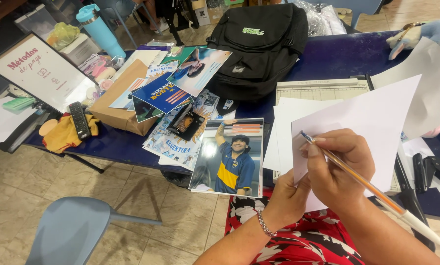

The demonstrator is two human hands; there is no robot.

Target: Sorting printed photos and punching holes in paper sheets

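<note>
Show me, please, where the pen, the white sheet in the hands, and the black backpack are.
pen (pixel 357 177), head view, middle of its clear orange barrel.
white sheet (pixel 377 118), head view, bare upper part of the paper.
black backpack (pixel 259 54), head view, centre of its front panel.

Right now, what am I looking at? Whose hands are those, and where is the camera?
The camera sits on a person's head and looks down, so these are that person's own two hands. The right hand holds a pen with its tip on a white sheet of paper. The left hand holds that sheet from below. On the blue table lie a big photo of a person in a blue and yellow shirt, more prints, a black backpack, a paper cutter, a remote control and a blue bottle.
</note>
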